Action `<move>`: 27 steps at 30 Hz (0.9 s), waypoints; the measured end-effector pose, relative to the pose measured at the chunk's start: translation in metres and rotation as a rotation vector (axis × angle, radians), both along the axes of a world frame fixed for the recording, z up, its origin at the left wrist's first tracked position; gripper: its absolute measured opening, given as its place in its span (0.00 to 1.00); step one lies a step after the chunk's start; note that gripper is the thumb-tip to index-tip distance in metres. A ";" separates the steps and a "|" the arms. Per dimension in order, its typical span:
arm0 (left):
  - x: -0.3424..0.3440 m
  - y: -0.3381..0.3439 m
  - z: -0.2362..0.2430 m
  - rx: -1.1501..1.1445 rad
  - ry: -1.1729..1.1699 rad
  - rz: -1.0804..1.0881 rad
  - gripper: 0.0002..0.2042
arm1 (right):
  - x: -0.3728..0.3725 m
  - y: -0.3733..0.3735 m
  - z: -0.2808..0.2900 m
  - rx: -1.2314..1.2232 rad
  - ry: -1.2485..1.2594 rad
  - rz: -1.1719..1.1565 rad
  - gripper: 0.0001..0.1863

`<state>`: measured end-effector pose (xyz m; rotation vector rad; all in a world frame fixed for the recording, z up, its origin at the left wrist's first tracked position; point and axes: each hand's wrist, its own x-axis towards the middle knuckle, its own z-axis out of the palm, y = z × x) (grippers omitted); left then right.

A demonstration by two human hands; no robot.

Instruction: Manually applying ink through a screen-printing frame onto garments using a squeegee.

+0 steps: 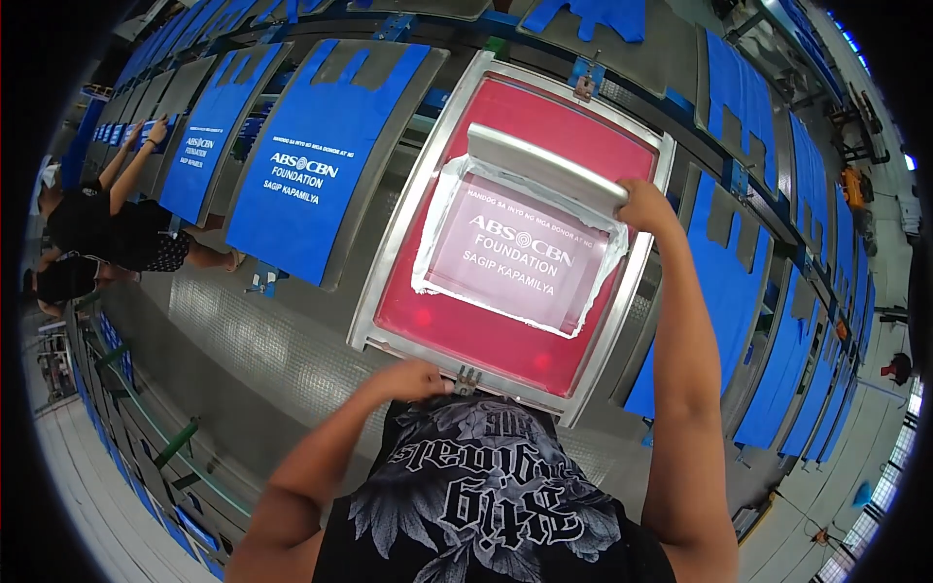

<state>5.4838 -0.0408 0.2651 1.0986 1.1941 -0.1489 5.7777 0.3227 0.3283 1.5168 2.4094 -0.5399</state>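
A silver screen-printing frame [422, 204] with red mesh [457, 316] lies in front of me. Within the mesh is a pale rectangular stencil area [457, 257] with white lettering and a round logo, ringed by smeared white ink [609, 277]. My right hand [646, 206] is closed around the right end of a long silver squeegee [544, 165], which lies across the stencil's far side. At the frame's near edge, my left hand [416, 380] is curled beside a small metal bracket [467, 380]; whatever its fingers hold is hidden.
Blue printed bags lie on grey boards to the left [316, 146], with plain blue pieces [719, 282] on boards to the right. Blue metal rails with brackets [587, 78] run behind the frame. At the far left, another person [92, 219] reaches toward the boards.
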 end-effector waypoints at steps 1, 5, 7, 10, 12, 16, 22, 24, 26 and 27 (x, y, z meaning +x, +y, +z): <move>0.011 -0.031 -0.025 0.006 -0.110 0.138 0.25 | -0.009 -0.001 0.005 0.000 0.002 0.009 0.27; 0.040 -0.066 -0.084 -0.103 -0.418 0.406 0.24 | -0.043 -0.010 0.015 0.017 -0.025 0.025 0.30; 0.043 -0.050 -0.056 -0.050 -0.452 0.374 0.21 | -0.040 -0.011 0.000 0.123 0.048 0.070 0.29; 0.036 -0.044 -0.014 -0.018 -0.562 0.435 0.18 | -0.059 -0.020 0.018 0.088 -0.008 0.030 0.28; 0.038 -0.042 -0.005 0.025 -0.556 0.373 0.19 | -0.059 -0.037 0.027 0.113 0.004 -0.014 0.27; 0.041 -0.044 -0.002 0.097 -0.532 0.389 0.20 | -0.069 -0.111 0.048 0.078 -0.028 0.030 0.30; 0.044 -0.041 0.002 -0.019 -0.460 0.435 0.20 | -0.066 -0.280 0.048 0.161 0.132 0.002 0.23; 0.047 -0.041 -0.005 -0.058 -0.414 0.427 0.20 | -0.061 -0.287 0.045 0.170 0.118 -0.018 0.25; 0.053 -0.046 -0.028 0.041 -0.322 0.399 0.20 | -0.056 -0.277 0.045 0.191 0.124 -0.037 0.24; 0.054 -0.047 -0.037 0.050 -0.311 0.406 0.20 | -0.052 -0.271 0.044 0.204 0.126 -0.048 0.24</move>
